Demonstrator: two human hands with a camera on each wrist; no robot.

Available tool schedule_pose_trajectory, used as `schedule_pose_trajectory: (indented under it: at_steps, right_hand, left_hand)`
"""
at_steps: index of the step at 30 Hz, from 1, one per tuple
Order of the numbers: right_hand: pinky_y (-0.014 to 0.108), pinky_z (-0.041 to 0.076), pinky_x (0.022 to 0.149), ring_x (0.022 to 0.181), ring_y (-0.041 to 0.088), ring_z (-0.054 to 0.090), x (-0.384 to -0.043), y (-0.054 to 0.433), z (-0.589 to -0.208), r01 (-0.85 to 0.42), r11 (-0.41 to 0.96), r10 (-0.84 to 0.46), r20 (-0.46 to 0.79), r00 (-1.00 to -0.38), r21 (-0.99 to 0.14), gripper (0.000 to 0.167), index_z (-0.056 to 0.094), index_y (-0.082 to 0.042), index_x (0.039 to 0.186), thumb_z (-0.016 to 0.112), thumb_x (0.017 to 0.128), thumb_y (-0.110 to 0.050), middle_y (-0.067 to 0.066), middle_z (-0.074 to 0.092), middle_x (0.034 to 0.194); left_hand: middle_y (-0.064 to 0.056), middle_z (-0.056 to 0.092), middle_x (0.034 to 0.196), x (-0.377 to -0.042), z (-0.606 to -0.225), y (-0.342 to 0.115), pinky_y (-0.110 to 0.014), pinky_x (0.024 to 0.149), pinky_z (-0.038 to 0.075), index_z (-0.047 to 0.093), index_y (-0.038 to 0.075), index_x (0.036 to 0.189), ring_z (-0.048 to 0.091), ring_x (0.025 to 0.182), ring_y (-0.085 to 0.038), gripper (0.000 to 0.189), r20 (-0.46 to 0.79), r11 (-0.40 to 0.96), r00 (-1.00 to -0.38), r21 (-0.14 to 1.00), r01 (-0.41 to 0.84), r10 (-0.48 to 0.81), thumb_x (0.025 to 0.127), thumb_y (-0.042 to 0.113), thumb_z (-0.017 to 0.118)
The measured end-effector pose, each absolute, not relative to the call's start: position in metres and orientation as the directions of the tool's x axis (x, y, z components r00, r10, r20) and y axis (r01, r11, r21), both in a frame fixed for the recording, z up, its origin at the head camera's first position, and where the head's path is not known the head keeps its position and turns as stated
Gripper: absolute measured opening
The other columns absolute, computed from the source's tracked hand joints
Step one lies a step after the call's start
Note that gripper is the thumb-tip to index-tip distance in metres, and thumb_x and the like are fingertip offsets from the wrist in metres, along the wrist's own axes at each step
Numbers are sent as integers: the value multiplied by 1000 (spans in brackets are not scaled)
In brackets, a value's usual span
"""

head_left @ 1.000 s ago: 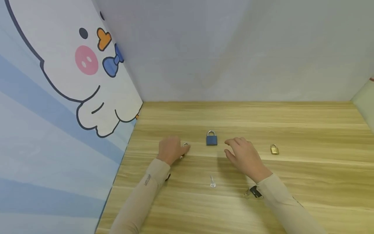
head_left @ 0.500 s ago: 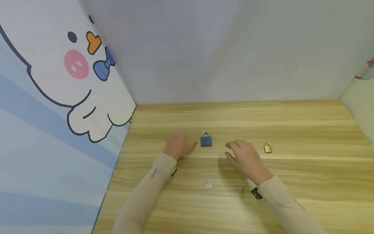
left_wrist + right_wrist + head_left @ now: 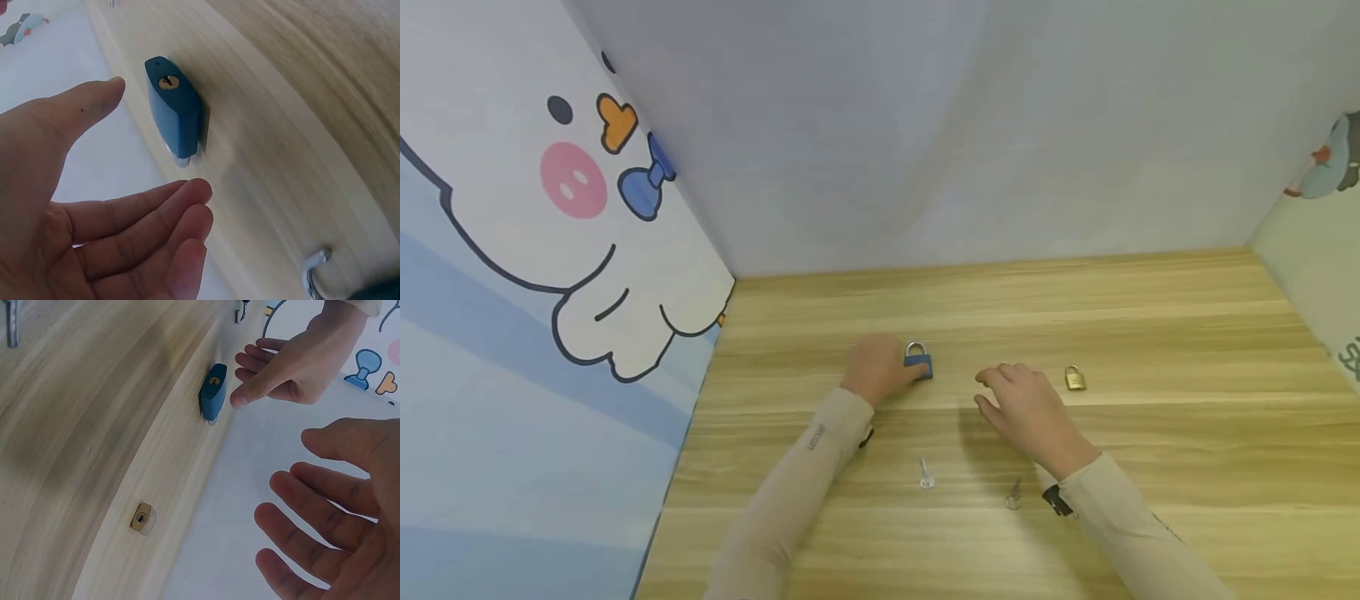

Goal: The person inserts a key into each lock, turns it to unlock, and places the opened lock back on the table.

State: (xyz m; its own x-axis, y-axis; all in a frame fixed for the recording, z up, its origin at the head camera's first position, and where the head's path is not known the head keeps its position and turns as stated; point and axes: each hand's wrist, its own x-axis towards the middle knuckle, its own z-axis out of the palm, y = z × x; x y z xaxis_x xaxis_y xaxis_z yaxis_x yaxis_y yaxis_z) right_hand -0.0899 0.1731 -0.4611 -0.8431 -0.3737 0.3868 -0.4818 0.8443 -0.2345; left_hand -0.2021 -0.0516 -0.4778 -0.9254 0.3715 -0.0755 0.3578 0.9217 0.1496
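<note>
A blue padlock (image 3: pixel 917 360) with a silver shackle lies on the wooden table, its brass keyhole facing the person. My left hand (image 3: pixel 875 371) hovers at its left side; the thumb overlaps the lock's body in the head view. In the left wrist view the thumb and fingers (image 3: pixel 187 212) are spread apart, with the padlock (image 3: pixel 175 112) beyond the gap. My right hand (image 3: pixel 1028 414) is held over the table, fingers loosely bent and holding nothing. Farther right lies a small brass padlock (image 3: pixel 1076 381), its keyhole showing in the right wrist view.
A clear-headed key (image 3: pixel 927 477) lies nearer the person, with a second key (image 3: pixel 1014 496) to its right. A curved metal shackle (image 3: pixel 312 275) shows low in the left wrist view. A grey wall (image 3: pixel 970 133) rises behind the table (image 3: pixel 790 308).
My left hand has moved right, from another padlock at the left over to the blue one. The right hand keeps nearly the same pose. The head view has shifted a little.
</note>
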Motion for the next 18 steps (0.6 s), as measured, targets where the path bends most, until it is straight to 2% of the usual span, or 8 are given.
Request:
schedule_pose_trajectory:
  at_steps: [8,18]
  right_hand:
    - [43,53,66,77,27,64,-89,171,-465,-479,851,-382,373,-846,-216,26,70,-1,104,79,85,-17,9,67,88]
    - [47,54,74,87,30,66,-88,170,-467,-456,862,-375,326,-868,-223,30,69,-2,107,78,88,-23,11,70,97]
  left_hand:
    - [7,36,49,-211,-488,-36,-23,38,26,44,17,58,31,43,-6,61,-75,922,-927,160,353,368,84,67,66]
    - [5,41,53,-217,-495,-27,-25,39,33,44,17,58,36,45,-8,59,-78,932,-937,164,325,340,82,64,70]
